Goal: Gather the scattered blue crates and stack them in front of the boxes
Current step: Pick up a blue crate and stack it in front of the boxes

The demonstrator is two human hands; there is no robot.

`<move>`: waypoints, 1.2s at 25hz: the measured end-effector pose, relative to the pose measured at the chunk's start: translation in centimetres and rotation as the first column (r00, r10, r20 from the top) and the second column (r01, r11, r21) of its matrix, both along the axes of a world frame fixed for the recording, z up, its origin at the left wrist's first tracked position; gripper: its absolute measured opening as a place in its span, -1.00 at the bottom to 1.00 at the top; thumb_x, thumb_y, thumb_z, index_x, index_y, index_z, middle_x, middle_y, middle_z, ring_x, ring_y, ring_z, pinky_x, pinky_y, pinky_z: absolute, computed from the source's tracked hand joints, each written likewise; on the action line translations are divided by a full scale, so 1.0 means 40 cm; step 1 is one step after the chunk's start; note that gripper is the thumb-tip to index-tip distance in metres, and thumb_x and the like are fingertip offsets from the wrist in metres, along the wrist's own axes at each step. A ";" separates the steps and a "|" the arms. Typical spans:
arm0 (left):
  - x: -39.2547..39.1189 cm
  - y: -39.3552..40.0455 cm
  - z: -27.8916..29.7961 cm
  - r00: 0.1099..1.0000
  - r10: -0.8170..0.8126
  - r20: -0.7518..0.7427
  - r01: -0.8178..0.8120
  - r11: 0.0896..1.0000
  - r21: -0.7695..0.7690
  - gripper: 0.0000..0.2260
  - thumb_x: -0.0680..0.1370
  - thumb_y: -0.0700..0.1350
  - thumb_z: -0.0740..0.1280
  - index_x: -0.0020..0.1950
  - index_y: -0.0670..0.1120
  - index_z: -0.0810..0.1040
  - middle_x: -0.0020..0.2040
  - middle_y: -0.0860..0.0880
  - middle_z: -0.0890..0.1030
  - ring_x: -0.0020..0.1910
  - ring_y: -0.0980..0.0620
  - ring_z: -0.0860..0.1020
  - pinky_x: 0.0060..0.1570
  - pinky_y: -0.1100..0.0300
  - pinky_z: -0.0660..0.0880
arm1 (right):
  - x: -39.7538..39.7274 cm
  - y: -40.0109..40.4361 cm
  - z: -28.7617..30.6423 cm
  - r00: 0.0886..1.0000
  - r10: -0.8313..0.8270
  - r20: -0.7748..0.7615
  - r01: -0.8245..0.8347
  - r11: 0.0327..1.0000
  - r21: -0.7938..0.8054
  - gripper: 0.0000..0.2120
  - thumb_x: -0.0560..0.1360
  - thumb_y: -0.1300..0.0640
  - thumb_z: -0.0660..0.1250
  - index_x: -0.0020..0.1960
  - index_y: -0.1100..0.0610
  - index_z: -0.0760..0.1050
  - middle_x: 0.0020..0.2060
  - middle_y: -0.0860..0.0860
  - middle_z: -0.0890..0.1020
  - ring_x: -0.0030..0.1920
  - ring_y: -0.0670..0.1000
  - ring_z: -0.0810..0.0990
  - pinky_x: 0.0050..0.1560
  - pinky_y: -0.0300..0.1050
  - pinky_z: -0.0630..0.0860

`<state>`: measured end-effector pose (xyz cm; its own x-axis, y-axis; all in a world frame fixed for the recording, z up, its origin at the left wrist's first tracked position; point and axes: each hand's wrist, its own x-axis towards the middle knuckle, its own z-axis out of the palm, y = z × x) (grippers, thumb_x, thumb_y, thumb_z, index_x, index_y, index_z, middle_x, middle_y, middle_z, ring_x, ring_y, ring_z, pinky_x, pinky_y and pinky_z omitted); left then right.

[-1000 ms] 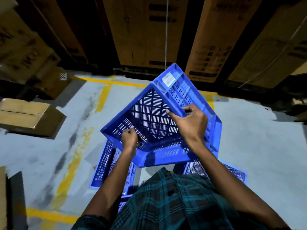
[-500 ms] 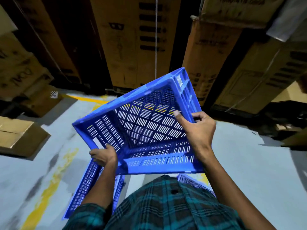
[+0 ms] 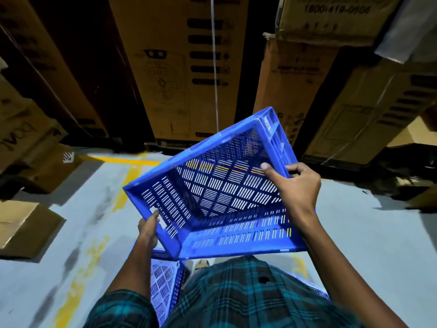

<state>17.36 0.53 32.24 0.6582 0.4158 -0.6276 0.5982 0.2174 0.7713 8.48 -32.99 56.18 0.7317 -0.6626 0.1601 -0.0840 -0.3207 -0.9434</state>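
I hold a blue slotted plastic crate (image 3: 212, 192) in the air in front of my chest, open side up and tilted. My right hand (image 3: 295, 185) grips its right rim, thumb inside. My left hand (image 3: 147, 229) grips the lower left rim. Below it, at my feet, another blue crate (image 3: 165, 287) lies on the floor, mostly hidden by my body and the held crate. Tall cardboard boxes (image 3: 175, 67) stand in a row beyond the held crate.
The grey concrete floor (image 3: 369, 245) carries yellow painted lines (image 3: 123, 159). A low cardboard box (image 3: 21, 223) lies at the left. More cartons (image 3: 26, 138) pile up at the far left and right (image 3: 369, 110). A white cord (image 3: 214, 67) hangs down a box.
The crate has been lifted off the stack on the floor and turned more level. My view has risen and shifted toward the boxes; both hands kept their grip.
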 end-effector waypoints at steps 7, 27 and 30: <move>0.234 0.006 0.013 0.998 -0.005 0.068 0.001 0.998 0.065 -0.74 0.49 0.01 0.45 0.01 -0.15 0.53 -0.35 -0.07 0.45 -0.40 -0.04 0.41 -0.25 0.08 0.41 | 0.215 -0.066 -0.140 0.970 -0.214 -0.114 0.225 0.970 0.096 -0.56 0.19 -0.25 0.57 -0.29 0.11 0.56 -0.39 0.04 0.66 -0.43 -0.10 0.56 -0.28 -0.06 0.55; 0.725 -0.292 0.043 0.968 -0.213 -0.133 0.250 0.870 0.425 -0.66 0.50 0.10 0.38 0.08 -0.16 0.59 -0.04 -0.20 0.65 -0.07 -0.21 0.62 -0.03 0.03 0.52 | 0.620 -0.461 -0.551 0.773 -0.049 -0.632 0.155 0.981 0.114 -0.80 0.49 0.12 0.33 0.08 0.18 0.56 -0.10 0.14 0.67 -0.07 0.19 0.63 -0.09 -0.11 0.46; 0.815 -0.376 -0.014 0.934 -0.284 -0.218 0.355 0.821 0.447 -0.65 0.52 0.10 0.32 0.03 -0.20 0.60 -0.03 -0.30 0.66 -0.02 -0.28 0.63 -0.03 -0.04 0.53 | 0.740 -0.542 -0.633 0.728 -0.021 -0.685 0.159 0.978 0.138 -0.69 0.43 0.03 0.33 0.10 0.16 0.54 -0.02 0.23 0.68 -0.04 0.26 0.64 -0.02 0.04 0.55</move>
<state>49.95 -14.53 31.67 0.7294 0.4649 -0.5019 0.6755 -0.3735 0.6357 38.06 -54.69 30.87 0.5346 -0.6969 -0.4781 -0.7409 -0.1144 -0.6618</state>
